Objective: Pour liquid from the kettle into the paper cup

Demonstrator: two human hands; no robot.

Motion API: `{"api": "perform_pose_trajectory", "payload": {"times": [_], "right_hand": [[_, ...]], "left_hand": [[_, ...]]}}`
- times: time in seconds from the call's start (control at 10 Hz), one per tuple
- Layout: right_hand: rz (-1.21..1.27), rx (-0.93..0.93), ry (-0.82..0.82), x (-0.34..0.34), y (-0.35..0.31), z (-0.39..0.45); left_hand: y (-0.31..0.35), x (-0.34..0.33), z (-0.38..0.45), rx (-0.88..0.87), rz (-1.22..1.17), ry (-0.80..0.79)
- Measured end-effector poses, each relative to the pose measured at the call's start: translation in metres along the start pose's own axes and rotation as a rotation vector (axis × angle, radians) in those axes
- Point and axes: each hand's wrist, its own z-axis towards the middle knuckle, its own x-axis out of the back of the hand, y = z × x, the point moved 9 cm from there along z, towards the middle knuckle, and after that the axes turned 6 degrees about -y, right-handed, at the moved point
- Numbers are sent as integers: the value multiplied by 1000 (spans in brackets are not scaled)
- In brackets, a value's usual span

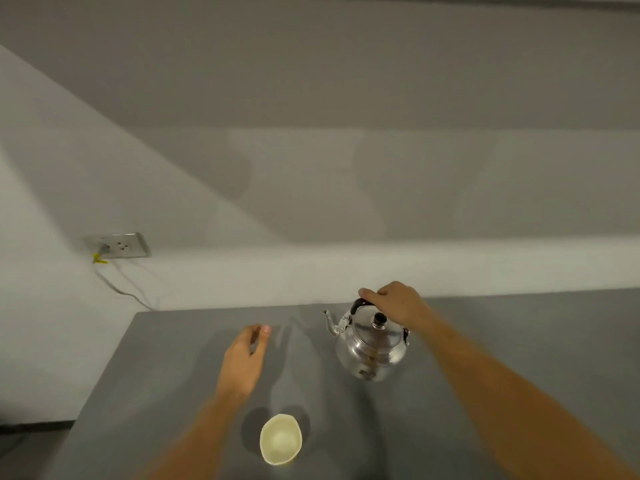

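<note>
While the pour has not yet begun, everything lies spread across the grey counter [519, 341], and the scene reads from nine o'clock round to three. Far out at nine o'clock, on the pale wall, a metal socket plate [119, 245] feeds a thin cable [114, 285] that droops toward the counter's back corner; it plays no part here.

Next comes the left hand [244, 358], hovering palm-down over bare counter with its grip loosely open and nothing in it, probably waiting to steady the cup. At six o'clock from that hand, near the front edge, stands the cream paper cup [280, 439], upright, mouth open, apparently dry inside, and well apart from the kettle, so the kettle must travel to it.

Toward three o'clock sits the shiny round steel kettle [372, 348] with its black-knobbed lid on, spout aimed at nine o'clock. The right hand [394, 303] rests on top of the arched black handle, fingers draped over it; its grip looks closed around that handle, though the kettle appears unlifted. Holding from above suits a lift-and-tilt.
</note>
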Motion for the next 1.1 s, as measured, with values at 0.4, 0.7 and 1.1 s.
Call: {"api": "perform_pose_trajectory", "payload": {"times": [0.4,0.7,1.1], "right_hand": [[19,-61,13,-9,14,103],[8,-54,-15,-19,16,118],[-47,124,78,18,-14,74]], "left_hand": [[19,-21,62,8,51,-39],[26,-25,67,-3,49,-50],[51,-12,29,-40,68,-29]]}}
